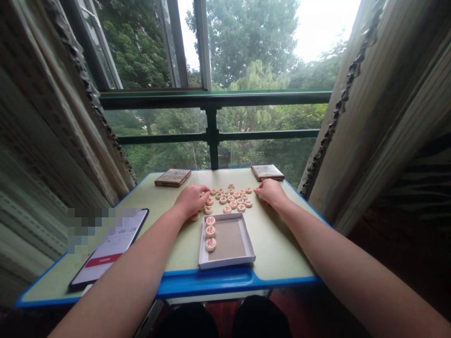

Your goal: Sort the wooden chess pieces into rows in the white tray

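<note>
Several round wooden chess pieces (230, 198) with red and black characters lie in a loose cluster on the pale green table (278, 244). My left hand (191, 199) rests curled over the left end of the cluster, fingers closed on pieces I cannot single out. My right hand (270, 191) sits at the cluster's right end with fingers curled, its tips touching the nearest pieces. In front of the cluster lies a shallow white box tray (243, 256) with three red-marked pieces (210, 232) lined along its left side.
A phone (112, 248) with a lit screen lies at the table's left front. Two brown box halves stand at the far edge, one at the left (173, 177) and one at the right (267, 172). Beyond is a green window railing (212, 136); curtains hang on both sides.
</note>
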A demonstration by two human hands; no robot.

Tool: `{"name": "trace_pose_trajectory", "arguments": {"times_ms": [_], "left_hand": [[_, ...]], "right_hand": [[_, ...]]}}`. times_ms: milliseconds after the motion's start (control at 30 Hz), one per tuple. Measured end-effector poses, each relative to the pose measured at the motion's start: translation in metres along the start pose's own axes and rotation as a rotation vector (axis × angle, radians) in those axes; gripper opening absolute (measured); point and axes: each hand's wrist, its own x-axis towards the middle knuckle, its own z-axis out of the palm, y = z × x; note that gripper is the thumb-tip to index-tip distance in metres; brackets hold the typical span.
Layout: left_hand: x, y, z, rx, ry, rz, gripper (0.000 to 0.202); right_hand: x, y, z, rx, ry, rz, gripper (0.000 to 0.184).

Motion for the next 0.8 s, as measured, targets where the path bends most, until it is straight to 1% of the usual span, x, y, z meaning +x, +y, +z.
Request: {"name": "trace_pose_trajectory", "arguments": {"times_ms": [67, 100, 200, 267, 333, 367, 433, 500, 600, 667, 800], "left_hand": [[0.0, -0.002, 0.0, -0.002, -0.007, -0.013, 0.032], [0.001, -0.004, 0.0, 0.002, 0.009, -0.024, 0.032], [0.003, -0.009, 0.002, 0.038, 0.101, -0.055, 0.034], [0.005, -0.013, 0.003, 0.071, 0.118, -0.077, 0.036], [0.007, -0.016, 0.005, 0.096, 0.078, -0.109, 0.036], [0.007, -0.017, 0.006, 0.099, 0.041, -0.132, 0.036], [0.006, -0.019, 0.008, 0.088, -0.044, -0.179, 0.036], [0.006, -0.019, 0.01, 0.073, -0.095, -0.222, 0.038], [0.005, -0.021, 0.011, 0.058, -0.079, -0.259, 0.04], [0.005, -0.023, 0.011, 0.026, -0.066, -0.24, 0.04], [0.004, -0.022, 0.011, -0.068, -0.063, -0.147, 0.042]], "right_hand": [[-0.002, -0.001, -0.002, -0.016, -0.019, -0.006, 0.021], [-0.003, -0.001, -0.004, -0.022, -0.027, -0.006, 0.021], [-0.006, -0.005, -0.009, -0.04, -0.001, -0.041, 0.027], [-0.006, -0.007, -0.01, -0.059, 0.062, -0.146, 0.032], [-0.006, -0.007, -0.007, -0.082, 0.119, -0.279, 0.033], [-0.005, -0.007, -0.005, -0.089, 0.124, -0.332, 0.034], [-0.005, -0.007, 0.001, -0.093, 0.073, -0.396, 0.035], [-0.006, -0.009, 0.006, -0.088, -0.038, -0.452, 0.038], [-0.008, -0.012, 0.01, -0.069, -0.174, -0.533, 0.039], [-0.01, -0.014, 0.009, -0.056, -0.206, -0.558, 0.037], [-0.012, -0.017, 0.004, -0.069, -0.211, -0.573, 0.033]]}}
